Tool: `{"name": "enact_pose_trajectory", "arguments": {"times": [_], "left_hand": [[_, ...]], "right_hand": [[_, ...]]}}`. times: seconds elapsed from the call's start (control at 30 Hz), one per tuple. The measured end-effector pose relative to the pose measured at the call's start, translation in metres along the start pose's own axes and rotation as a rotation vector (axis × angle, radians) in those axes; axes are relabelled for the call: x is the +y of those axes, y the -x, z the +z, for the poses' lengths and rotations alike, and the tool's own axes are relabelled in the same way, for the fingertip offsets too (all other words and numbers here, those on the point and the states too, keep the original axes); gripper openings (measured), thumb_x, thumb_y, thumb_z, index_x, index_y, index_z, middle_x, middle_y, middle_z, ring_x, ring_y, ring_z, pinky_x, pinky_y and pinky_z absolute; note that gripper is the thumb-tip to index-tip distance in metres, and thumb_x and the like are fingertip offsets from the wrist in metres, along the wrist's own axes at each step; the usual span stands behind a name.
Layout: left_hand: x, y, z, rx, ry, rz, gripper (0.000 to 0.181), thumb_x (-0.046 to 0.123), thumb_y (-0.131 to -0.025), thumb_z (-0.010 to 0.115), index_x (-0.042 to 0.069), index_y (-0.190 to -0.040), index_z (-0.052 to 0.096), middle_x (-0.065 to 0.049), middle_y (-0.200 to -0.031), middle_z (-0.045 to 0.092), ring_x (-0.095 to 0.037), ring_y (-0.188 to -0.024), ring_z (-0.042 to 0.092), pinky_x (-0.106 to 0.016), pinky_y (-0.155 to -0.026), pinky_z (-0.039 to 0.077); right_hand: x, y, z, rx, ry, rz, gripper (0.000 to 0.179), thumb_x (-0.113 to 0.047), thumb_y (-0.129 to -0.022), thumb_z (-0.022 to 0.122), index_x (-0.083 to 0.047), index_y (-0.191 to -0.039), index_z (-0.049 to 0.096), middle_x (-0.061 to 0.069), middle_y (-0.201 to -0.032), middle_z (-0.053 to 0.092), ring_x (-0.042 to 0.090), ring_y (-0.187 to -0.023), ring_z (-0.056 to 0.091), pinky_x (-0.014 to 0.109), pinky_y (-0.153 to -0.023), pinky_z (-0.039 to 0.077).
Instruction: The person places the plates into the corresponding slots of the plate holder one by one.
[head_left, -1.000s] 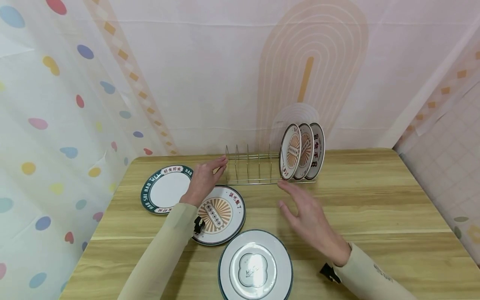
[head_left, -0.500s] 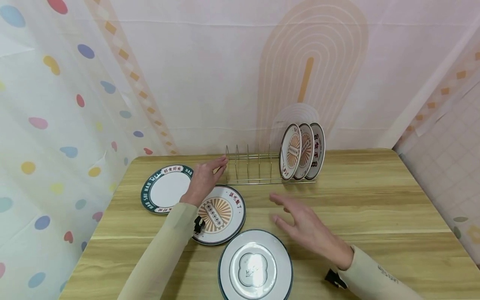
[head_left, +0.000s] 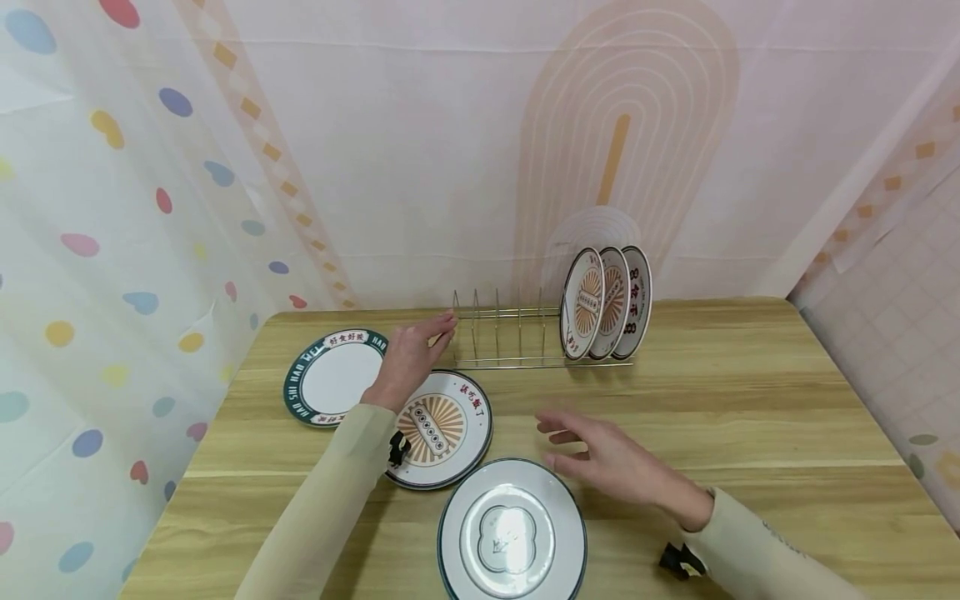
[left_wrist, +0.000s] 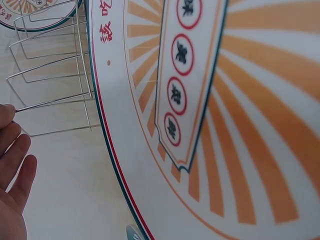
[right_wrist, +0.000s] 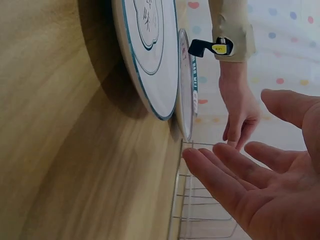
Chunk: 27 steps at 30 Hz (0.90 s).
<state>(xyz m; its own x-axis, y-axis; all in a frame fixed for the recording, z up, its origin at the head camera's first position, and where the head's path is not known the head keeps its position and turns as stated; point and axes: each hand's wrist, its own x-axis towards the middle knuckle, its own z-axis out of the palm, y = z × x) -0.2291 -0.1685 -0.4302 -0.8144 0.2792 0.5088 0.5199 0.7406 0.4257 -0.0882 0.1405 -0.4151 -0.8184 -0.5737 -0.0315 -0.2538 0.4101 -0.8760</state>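
Note:
At the left end of a gold wire dish rack (head_left: 502,364), my left hand (head_left: 407,360) pinches the end wire, also visible in the left wrist view beside my fingers (left_wrist: 12,160). Three patterned plates (head_left: 582,304) stand upright in the rack's right part. My right hand (head_left: 611,458) hovers with loosely bent fingers, holding nothing, above the table near an upside-down plate (head_left: 512,533) that shows its white base. Under my left wrist lies a plate with an orange sunburst (head_left: 442,425), apparently with another beneath it.
To the left, a green-rimmed plate (head_left: 337,379) lies flat, partly behind my left hand. The wooden table (head_left: 765,400) meets a patterned cloth backdrop (head_left: 412,167) behind the rack, and another dotted cloth hangs at the left.
My right hand has drawn back from the upright plates, toward me and lower, close to the upside-down plate. My left hand stays at the rack's end.

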Motion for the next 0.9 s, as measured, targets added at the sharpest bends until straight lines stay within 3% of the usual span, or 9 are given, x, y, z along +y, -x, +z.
{"name": "enact_pose_trajectory", "arguments": {"times": [0.17, 0.43, 0.63, 0.9], "left_hand": [[0.0, -0.001, 0.0, -0.003, -0.003, 0.018, 0.025, 0.005, -0.096, 0.074, 0.003, -0.121, 0.076, -0.012, -0.127, 0.071, 0.008, -0.035, 0.019, -0.021, -0.039, 0.032], [-0.001, -0.001, -0.002, -0.018, -0.007, 0.03, 0.025, 0.006, -0.096, 0.074, 0.003, -0.121, 0.075, -0.012, -0.129, 0.07, 0.007, -0.035, 0.019, -0.021, -0.039, 0.031], [-0.001, -0.001, -0.002, -0.025, -0.017, 0.026, 0.024, 0.007, -0.097, 0.073, 0.002, -0.121, 0.076, -0.012, -0.129, 0.07, 0.007, -0.035, 0.018, -0.021, -0.038, 0.031], [0.001, -0.001, -0.002, -0.024, -0.017, 0.018, 0.024, 0.006, -0.097, 0.073, 0.002, -0.12, 0.076, -0.012, -0.128, 0.07, 0.005, -0.034, 0.019, -0.02, -0.038, 0.031]], "right_hand": [[0.007, -0.001, -0.003, -0.085, -0.028, 0.052, 0.057, -0.021, -0.103, 0.067, 0.002, -0.151, 0.047, 0.021, -0.142, 0.059, 0.039, -0.126, 0.061, 0.051, -0.103, 0.052], [0.021, -0.005, -0.01, -0.221, -0.121, 0.069, 0.06, -0.02, -0.102, 0.068, 0.008, -0.149, 0.046, 0.023, -0.139, 0.061, 0.039, -0.129, 0.059, 0.047, -0.105, 0.05], [0.024, -0.008, -0.008, -0.277, -0.155, 0.133, 0.06, -0.017, -0.097, 0.072, 0.008, -0.147, 0.049, 0.019, -0.135, 0.064, 0.029, -0.116, 0.066, 0.035, -0.096, 0.055], [0.027, -0.014, 0.001, -0.304, -0.179, 0.213, 0.057, -0.008, -0.094, 0.076, 0.009, -0.143, 0.053, 0.015, -0.129, 0.067, 0.021, -0.105, 0.067, 0.031, -0.084, 0.058]]}}
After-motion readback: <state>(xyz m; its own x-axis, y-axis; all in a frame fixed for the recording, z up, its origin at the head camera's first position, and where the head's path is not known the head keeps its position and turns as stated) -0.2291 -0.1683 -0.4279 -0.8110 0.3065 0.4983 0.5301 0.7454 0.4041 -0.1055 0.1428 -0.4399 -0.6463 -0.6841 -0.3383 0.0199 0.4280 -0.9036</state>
